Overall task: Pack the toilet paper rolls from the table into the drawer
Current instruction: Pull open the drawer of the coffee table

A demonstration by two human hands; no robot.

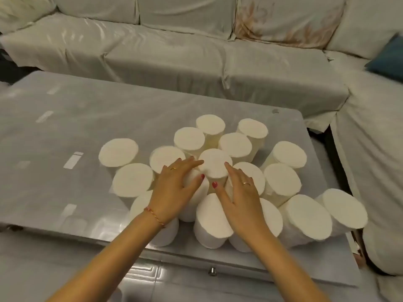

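Observation:
Several white toilet paper rolls stand upright in a tight cluster on the grey table (65,131). My left hand (176,190) and my right hand (237,192) press against opposite sides of one central roll (214,163), fingers spread along its wall and thumbs at its near side. That roll's top sits slightly higher than its neighbours. More rolls crowd right under my wrists, such as the near roll (212,216). The drawer front, with a small metal knob (211,271), lies below the table's near edge and looks closed.
A sofa under a white cover (174,53) wraps around the far and right sides of the table. A dark blue cushion (388,57) lies at the right. Rolls at the right, like the outermost roll (344,208), reach the table's corner. The table's left half holds no rolls.

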